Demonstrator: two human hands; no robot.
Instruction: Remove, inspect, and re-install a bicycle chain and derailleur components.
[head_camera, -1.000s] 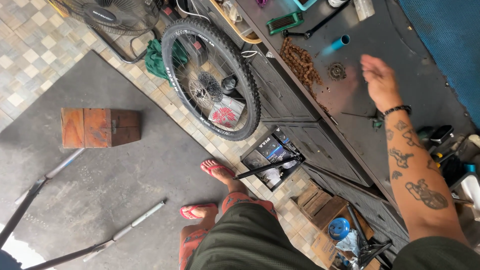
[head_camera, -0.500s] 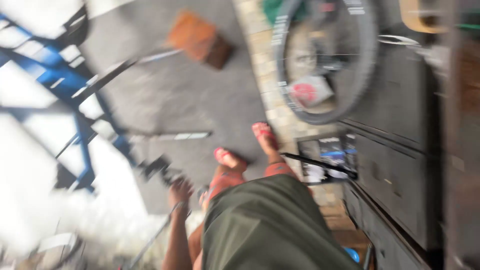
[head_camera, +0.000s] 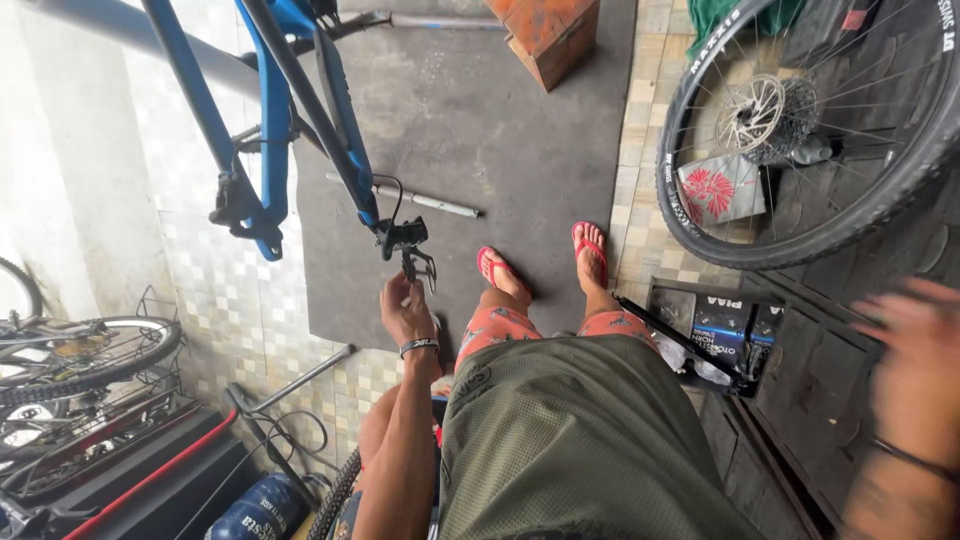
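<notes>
Left hand (head_camera: 408, 312) up at rear derailleur (head_camera: 408, 243), fingers pinching its cage, steadying it below hung blue frame (head_camera: 272, 150). Right hand (head_camera: 915, 370) blurred, fingers' state unclear.

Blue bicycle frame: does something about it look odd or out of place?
Yes. The blue frame hangs with no rear wheel; its derailleur dangles free, touched by the left hand. A loose wheel leans against the dark cabinet.

Orange box (head_camera: 548, 35), leaning wheel (head_camera: 815, 130), grey mat (head_camera: 480, 170).
</notes>
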